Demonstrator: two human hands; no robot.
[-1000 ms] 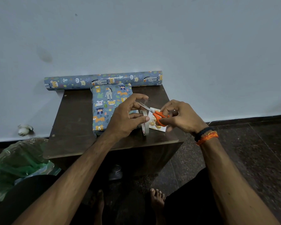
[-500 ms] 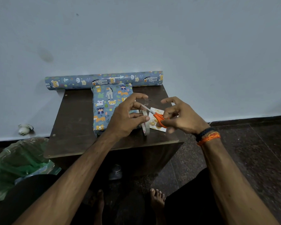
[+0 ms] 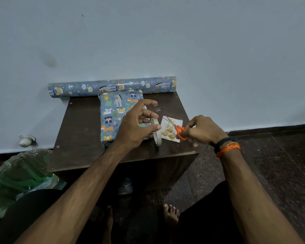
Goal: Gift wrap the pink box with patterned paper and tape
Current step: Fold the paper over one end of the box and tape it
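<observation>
The box (image 3: 115,117), covered in blue animal-print paper, lies on the dark brown table (image 3: 81,131). My left hand (image 3: 137,127) is over the box's right side and grips the upright tape roll (image 3: 157,136) between thumb and fingers. A small clear strip of tape (image 3: 158,107) hangs from its raised index fingertip. To the right, my right hand (image 3: 201,131) holds the orange-handled scissors (image 3: 179,130) low over a small white card with gold shapes (image 3: 169,133). The scissor blades point up-left, apart from the tape.
The roll of the same patterned paper (image 3: 113,86) lies along the table's back edge against the wall. A green plastic bag (image 3: 19,176) sits on the floor at the left, with a small white object (image 3: 26,140) by the wall. My bare feet (image 3: 170,214) are below the table.
My right hand has drawn the scissors down and to the right, away from the tape. My left index finger has lifted, carrying a short strip of tape.
</observation>
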